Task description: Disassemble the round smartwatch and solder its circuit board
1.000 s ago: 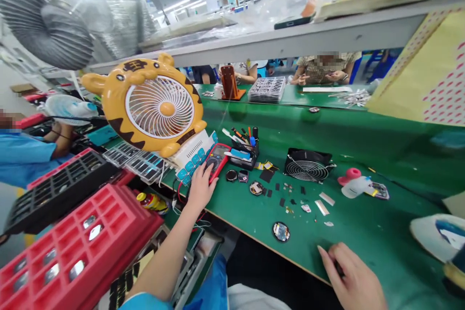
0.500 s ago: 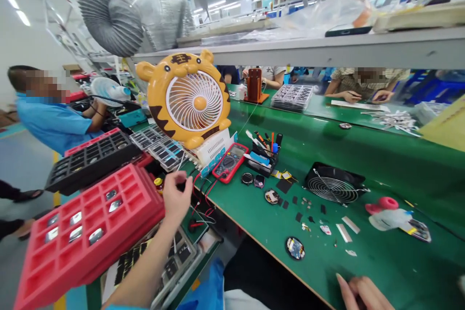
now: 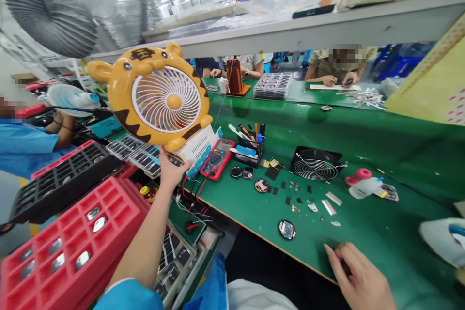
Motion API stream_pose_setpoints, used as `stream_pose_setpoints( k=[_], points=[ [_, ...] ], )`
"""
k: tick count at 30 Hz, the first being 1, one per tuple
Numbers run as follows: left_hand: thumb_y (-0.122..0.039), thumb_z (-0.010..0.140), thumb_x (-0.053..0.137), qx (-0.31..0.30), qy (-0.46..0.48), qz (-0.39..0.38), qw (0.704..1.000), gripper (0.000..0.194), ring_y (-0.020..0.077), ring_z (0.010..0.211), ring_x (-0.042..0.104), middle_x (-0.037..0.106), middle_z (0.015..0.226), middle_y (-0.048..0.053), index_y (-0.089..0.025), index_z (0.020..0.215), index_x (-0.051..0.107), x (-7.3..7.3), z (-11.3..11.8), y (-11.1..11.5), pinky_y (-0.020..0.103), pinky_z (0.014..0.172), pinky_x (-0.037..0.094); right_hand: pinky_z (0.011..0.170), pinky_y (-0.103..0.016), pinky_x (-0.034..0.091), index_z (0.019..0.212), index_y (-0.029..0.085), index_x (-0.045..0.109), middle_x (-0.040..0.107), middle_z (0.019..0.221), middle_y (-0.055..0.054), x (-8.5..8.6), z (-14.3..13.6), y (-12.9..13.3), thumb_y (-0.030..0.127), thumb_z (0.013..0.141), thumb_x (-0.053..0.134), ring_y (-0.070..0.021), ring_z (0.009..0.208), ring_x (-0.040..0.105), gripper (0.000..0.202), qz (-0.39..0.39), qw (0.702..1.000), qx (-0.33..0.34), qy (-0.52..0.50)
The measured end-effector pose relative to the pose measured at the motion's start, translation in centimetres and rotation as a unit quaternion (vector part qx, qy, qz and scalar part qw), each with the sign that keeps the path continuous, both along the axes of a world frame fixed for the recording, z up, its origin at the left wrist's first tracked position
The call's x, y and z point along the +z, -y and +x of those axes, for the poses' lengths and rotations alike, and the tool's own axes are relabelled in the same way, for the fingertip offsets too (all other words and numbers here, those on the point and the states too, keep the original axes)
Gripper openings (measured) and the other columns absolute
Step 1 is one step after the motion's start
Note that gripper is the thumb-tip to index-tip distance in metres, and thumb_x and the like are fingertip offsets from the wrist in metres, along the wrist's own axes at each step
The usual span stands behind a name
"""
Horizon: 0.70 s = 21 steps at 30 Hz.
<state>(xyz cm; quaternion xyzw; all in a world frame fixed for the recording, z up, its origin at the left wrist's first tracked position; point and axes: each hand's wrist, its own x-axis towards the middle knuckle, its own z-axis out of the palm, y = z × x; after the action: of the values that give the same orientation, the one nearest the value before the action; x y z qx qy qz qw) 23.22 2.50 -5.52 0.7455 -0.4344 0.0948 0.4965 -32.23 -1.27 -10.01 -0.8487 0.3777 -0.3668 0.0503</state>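
My left hand [image 3: 172,170] is at the near end of a white slotted box [image 3: 199,147], thumb and fingers spread apart; whether it touches the box cannot be made out. Above it stands a yellow tiger-faced fan [image 3: 173,101], and a red multimeter [image 3: 218,159] lies to the right. My right hand [image 3: 358,273] rests at the bench's front edge, fingers curled and thumb toward the left. What lies inside its curl is hidden. The nearest part is an opened round watch-like device [image 3: 286,229] with its inner board showing.
Red foam trays [image 3: 119,232] with shiny watch-like pieces are stacked at left, beside a black tray [image 3: 69,179]. A tool holder [image 3: 250,150], a black fan with a wire guard [image 3: 316,164], small parts and a squeeze bottle [image 3: 366,187] occupy the bench. Co-workers sit opposite and at left.
The view has swung right and down. My left hand has opened from a pinch and moved up to the white box. More of my right hand now shows, still curled.
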Motion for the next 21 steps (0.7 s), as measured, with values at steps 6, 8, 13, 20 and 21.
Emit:
stream_pose_setpoints(
  k=[6, 8, 13, 20, 21],
  points=[
    [-0.038, 0.058, 0.095, 0.002, -0.016, 0.003, 1.000, 0.131, 0.0371, 0.149, 0.039, 0.030, 0.163, 0.022, -0.018, 0.162, 0.018, 0.2, 0.3, 0.5, 0.054, 0.127, 0.031, 0.060, -0.026, 0.042, 0.071, 0.023, 0.046, 0.049, 0.064, 0.003, 0.6, 0.4, 0.0, 0.042, 0.112, 0.039, -0.0109, 0.052, 0.055, 0.046, -0.010, 1.000, -0.007, -0.005],
    [-0.038, 0.057, 0.095, 0.004, -0.022, 0.002, 1.000, 0.129, 0.0371, 0.150, 0.038, 0.031, 0.163, 0.021, -0.018, 0.161, 0.022, 0.2, 0.4, 0.9, 0.053, 0.128, 0.029, 0.059, -0.026, 0.041, 0.071, 0.023, 0.045, 0.048, 0.064, 0.003, 0.6, 0.3, 0.0, 0.042, 0.112, 0.039, -0.0107, 0.052, 0.054, 0.046, -0.010, 1.000, -0.005, -0.005],
    [-0.036, 0.057, 0.095, -0.008, -0.032, -0.003, 0.999, 0.124, 0.0358, 0.151, 0.036, 0.034, 0.161, 0.019, -0.018, 0.159, 0.027, 0.7, 0.4, 1.5, 0.051, 0.129, 0.029, 0.058, -0.025, 0.042, 0.071, 0.023, 0.045, 0.048, 0.064, 0.003, 0.6, 0.2, 0.0, 0.041, 0.112, 0.039, -0.0103, 0.051, 0.054, 0.045, -0.007, 1.000, 0.003, 0.002],
    [-0.036, 0.056, 0.094, -0.022, -0.036, -0.005, 0.999, 0.126, 0.0347, 0.150, 0.040, 0.036, 0.160, 0.019, -0.019, 0.160, 0.024, 1.4, 0.2, 1.5, 0.050, 0.128, 0.031, 0.058, -0.026, 0.042, 0.074, 0.023, 0.048, 0.050, 0.065, 0.003, 0.3, 0.4, 0.1, 0.040, 0.112, 0.040, -0.0108, 0.052, 0.055, 0.043, -0.026, 0.999, 0.012, 0.039],
    [-0.036, 0.056, 0.094, -0.024, -0.038, -0.004, 0.999, 0.127, 0.0346, 0.149, 0.041, 0.036, 0.160, 0.019, -0.020, 0.160, 0.023, 1.4, 0.2, 1.5, 0.049, 0.127, 0.032, 0.058, -0.026, 0.042, 0.074, 0.023, 0.048, 0.050, 0.065, 0.003, 0.3, 0.4, 0.1, 0.040, 0.112, 0.040, -0.0109, 0.052, 0.055, 0.042, -0.028, 0.999, 0.011, 0.044]
  ],
)
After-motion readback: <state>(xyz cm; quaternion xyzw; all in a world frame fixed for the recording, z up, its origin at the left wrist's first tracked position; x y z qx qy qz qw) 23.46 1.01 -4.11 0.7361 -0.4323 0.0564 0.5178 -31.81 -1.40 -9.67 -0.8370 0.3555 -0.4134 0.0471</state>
